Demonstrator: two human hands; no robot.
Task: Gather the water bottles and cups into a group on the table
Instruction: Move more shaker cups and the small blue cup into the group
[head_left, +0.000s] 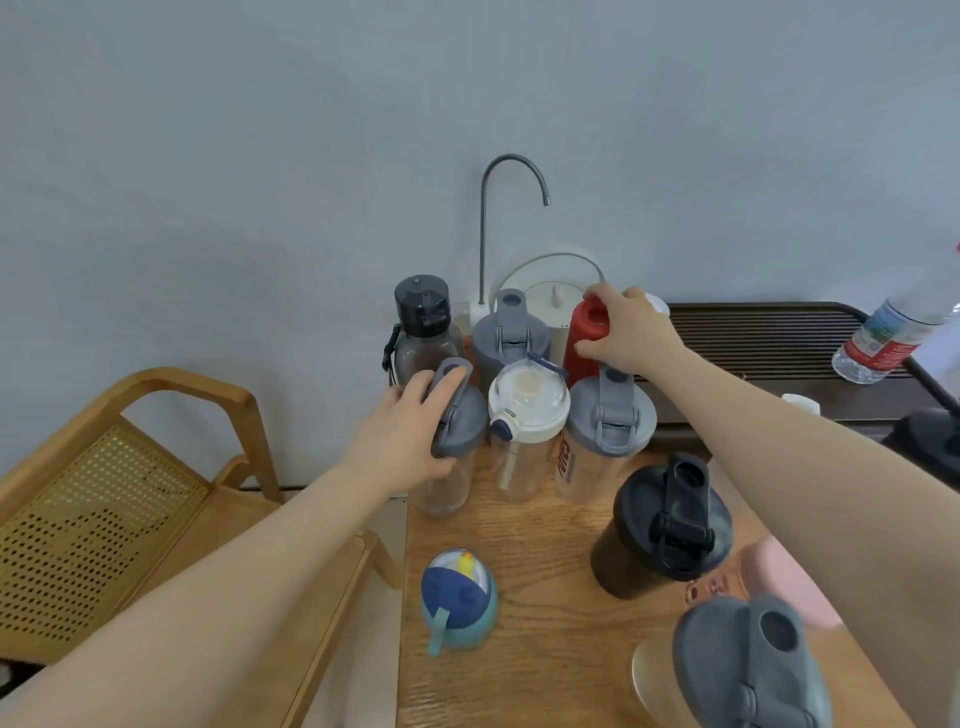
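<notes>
left hand (410, 434) closed around the grey flip lid of a clear shaker bottle (451, 457) at the left front of the cluster. right hand (631, 332) wrapped over the top of a red bottle (584, 340) in the back row. between them stand a white-lidded clear bottle (527, 426) and a grey-lidded shaker (605, 431). a black-lidded cup (662, 530) and a blue child's cup (458, 597) stand apart, nearer on the wooden table (545, 649).

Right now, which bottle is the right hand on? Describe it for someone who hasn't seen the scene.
Start at the curved faucet by the back wall, above the cluster of bottles on the wooden table. In the cluster's back row, the right hand grips the red bottle, the only red one; its neighbours are grey-lidded or clear.
</notes>
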